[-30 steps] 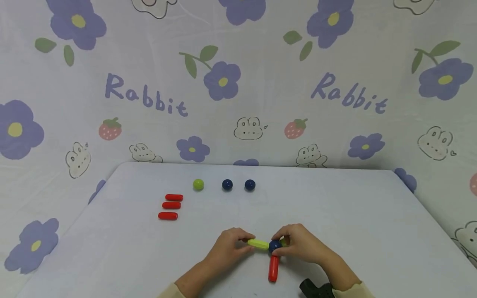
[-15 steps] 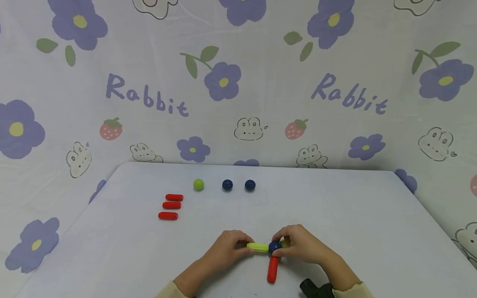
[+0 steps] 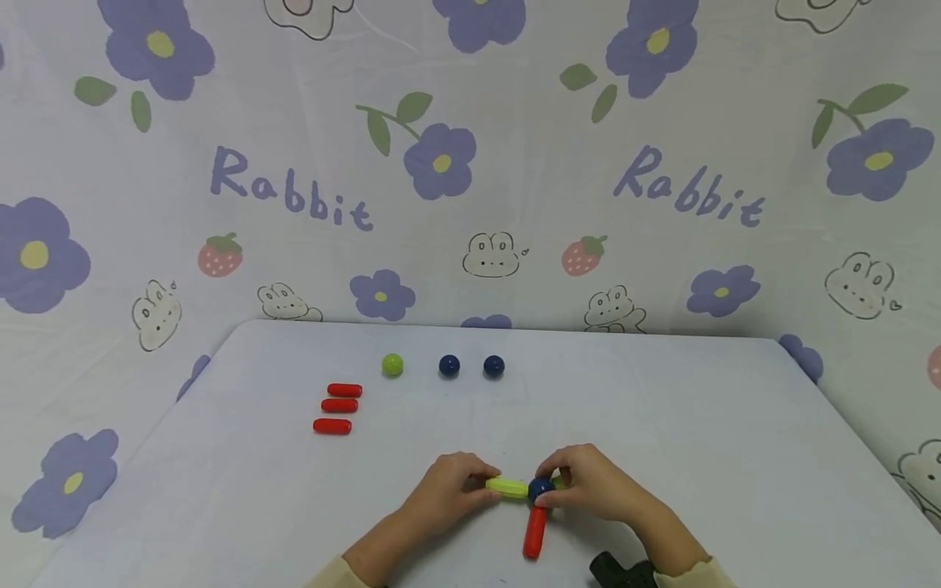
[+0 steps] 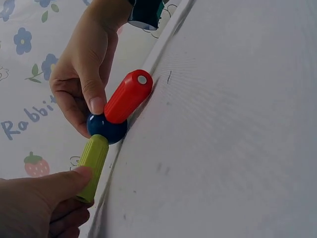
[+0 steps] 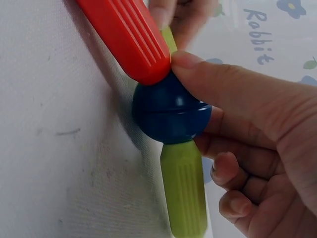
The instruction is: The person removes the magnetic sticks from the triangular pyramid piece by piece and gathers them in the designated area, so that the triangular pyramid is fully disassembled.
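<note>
My left hand pinches the outer end of a yellow-green magnetic rod between thumb and fingers. The rod's other end meets a dark blue ball, which my right hand grips with thumb and fingertips. A red rod joins the same ball and points toward the front of the table; a pale dot shows on its free end in the left wrist view. On the ball's far side sits a second yellow-green rod, mostly hidden by my right hand in the head view.
Several loose pieces lie on the white table. Three red rods are stacked in a column at the left. Behind them stand a green ball and two dark blue balls. A black device is by my right wrist.
The left yellow-green rod has levelled and shifted slightly left, with my left hand following. The red rod's free end has swung a little left. My right hand keeps its hold on the ball.
</note>
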Action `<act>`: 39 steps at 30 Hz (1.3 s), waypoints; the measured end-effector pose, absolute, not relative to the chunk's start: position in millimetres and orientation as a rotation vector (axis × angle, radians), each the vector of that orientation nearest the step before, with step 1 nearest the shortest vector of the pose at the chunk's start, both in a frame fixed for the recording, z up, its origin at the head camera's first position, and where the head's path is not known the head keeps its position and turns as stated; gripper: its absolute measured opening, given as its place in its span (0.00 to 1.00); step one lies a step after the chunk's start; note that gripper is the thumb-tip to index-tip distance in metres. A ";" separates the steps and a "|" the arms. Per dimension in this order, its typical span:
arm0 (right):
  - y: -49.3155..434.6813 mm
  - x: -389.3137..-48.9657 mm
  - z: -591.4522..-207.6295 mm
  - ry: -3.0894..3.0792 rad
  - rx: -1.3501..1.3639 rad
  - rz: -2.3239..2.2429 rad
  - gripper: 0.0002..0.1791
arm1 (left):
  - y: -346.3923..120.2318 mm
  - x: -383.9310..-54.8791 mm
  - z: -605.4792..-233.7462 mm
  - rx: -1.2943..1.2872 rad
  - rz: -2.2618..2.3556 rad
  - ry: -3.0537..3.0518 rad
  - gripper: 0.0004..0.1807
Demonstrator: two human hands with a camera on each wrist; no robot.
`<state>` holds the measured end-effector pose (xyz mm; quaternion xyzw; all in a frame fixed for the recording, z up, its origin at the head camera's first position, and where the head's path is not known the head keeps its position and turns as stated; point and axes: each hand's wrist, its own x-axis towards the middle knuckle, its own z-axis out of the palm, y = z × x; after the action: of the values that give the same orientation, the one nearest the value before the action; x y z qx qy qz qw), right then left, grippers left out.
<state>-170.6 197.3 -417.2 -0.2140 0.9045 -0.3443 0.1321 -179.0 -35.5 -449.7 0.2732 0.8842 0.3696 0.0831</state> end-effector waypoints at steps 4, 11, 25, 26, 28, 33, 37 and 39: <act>195.4 -171.0 -417.9 2.652 -0.627 -0.985 0.16 | -32.0 -171.9 -443.6 0.930 1.058 2.795 0.16; 193.4 -169.4 -420.9 2.723 -0.645 -1.009 0.15 | -20.0 -154.2 -441.3 1.109 0.831 2.745 0.20; 194.1 -169.3 -421.2 2.713 -0.588 -1.018 0.16 | -17.5 -154.6 -438.9 1.027 0.736 2.722 0.14; 194.3 -169.0 -420.9 2.713 -0.595 -1.021 0.16 | -18.5 -156.0 -439.3 1.027 0.729 2.728 0.14; 194.6 -168.5 -420.4 2.714 -0.610 -1.024 0.16 | -20.1 -158.1 -439.6 1.024 0.725 2.743 0.12; 194.5 -168.7 -420.3 2.722 -0.624 -1.028 0.16 | -21.1 -160.8 -440.6 0.985 0.728 2.782 0.10; 195.9 -169.5 -420.4 2.731 -0.624 -1.007 0.16 | -21.9 -161.6 -440.2 0.960 0.700 2.784 0.10; 197.9 -169.9 -420.5 2.755 -0.581 -0.989 0.15 | -25.2 -162.1 -439.5 0.967 0.671 2.787 0.11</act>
<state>-169.9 197.9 -420.5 -0.1941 0.9203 -0.3303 0.0787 -162.1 -25.2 -439.5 0.3190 0.9197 0.2213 0.0581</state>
